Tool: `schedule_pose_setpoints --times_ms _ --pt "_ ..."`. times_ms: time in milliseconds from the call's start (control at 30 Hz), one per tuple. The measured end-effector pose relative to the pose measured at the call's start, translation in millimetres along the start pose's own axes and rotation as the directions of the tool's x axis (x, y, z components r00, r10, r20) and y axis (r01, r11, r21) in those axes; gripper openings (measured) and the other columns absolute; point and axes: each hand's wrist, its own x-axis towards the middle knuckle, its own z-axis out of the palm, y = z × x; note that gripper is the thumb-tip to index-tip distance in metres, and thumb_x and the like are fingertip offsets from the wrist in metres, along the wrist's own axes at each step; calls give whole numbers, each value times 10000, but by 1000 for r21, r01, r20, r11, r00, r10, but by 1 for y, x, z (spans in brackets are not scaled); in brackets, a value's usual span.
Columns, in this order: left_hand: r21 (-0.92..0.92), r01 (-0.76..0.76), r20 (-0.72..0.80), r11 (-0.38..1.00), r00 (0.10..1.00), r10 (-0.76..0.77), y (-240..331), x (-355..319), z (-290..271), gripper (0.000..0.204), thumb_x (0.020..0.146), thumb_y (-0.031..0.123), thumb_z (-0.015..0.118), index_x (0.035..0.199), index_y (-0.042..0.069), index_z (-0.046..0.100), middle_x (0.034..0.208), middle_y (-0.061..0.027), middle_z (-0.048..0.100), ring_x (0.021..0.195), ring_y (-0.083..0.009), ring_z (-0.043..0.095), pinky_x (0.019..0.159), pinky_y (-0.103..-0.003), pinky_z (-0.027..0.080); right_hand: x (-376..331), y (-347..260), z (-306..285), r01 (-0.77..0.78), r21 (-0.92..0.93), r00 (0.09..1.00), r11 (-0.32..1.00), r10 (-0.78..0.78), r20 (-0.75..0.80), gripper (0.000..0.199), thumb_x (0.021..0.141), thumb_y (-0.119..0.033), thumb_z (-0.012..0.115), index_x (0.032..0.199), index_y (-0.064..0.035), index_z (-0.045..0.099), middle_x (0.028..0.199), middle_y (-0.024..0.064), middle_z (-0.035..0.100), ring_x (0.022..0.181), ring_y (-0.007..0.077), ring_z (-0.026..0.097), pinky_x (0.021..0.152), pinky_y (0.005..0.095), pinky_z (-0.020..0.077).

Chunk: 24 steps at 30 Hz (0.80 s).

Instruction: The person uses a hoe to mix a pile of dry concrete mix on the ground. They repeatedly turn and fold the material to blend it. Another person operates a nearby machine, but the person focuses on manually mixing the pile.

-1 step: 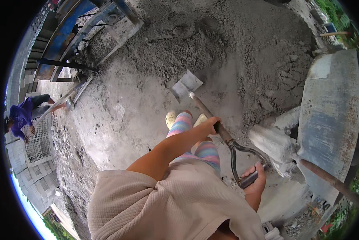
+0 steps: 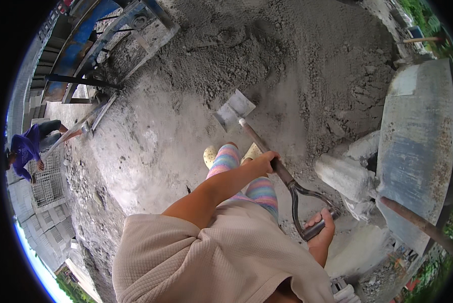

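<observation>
A shovel [image 2: 256,137] with a dark shaft and a D-shaped grip slants across the ground in front of me. Its worn grey metal blade [image 2: 234,109] rests flat on the dusty ground beyond my shoes, near the edge of the grey sand pile [image 2: 236,48]. Partway down the shaft, my left hand [image 2: 267,160] is closed round it just above the fork. My right hand [image 2: 323,231] wraps round the crossbar of the grip at the lower right. No load of sand shows on the blade.
On the right stands a large scuffed metal wheelbarrow tray [image 2: 413,146], a rusty handle beside it. Broken concrete chunks [image 2: 345,177] lie next to it. A blue metal machine frame [image 2: 85,43] stands at far left. Below it, a person in purple [image 2: 27,149] sits near stacked grey blocks [image 2: 52,227].
My left foot and leg have shifted slightly to the left. Both hands keep the same hold, and the shovel lies almost where it was.
</observation>
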Motion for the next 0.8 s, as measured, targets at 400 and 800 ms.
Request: schedule_pose_setpoints --times_ms 400,800 --pt "93 66 513 993 852 -105 -108 78 -268 179 823 142 552 1000 130 534 913 -39 563 937 -189 521 856 -419 401 -56 272 -118 -25 179 971 984 67 -228 148 629 -262 571 636 -176 451 519 -17 434 446 168 445 446 351 413" --pt "182 -599 -69 780 784 617 65 -90 -476 111 762 167 582 859 128 544 802 -20 525 743 -186 544 729 -384 439 65 326 107 -163 516 985 841 167 38 198 687 -255 514 608 -142 371 525 -9 386 459 165 392 466 312 361"
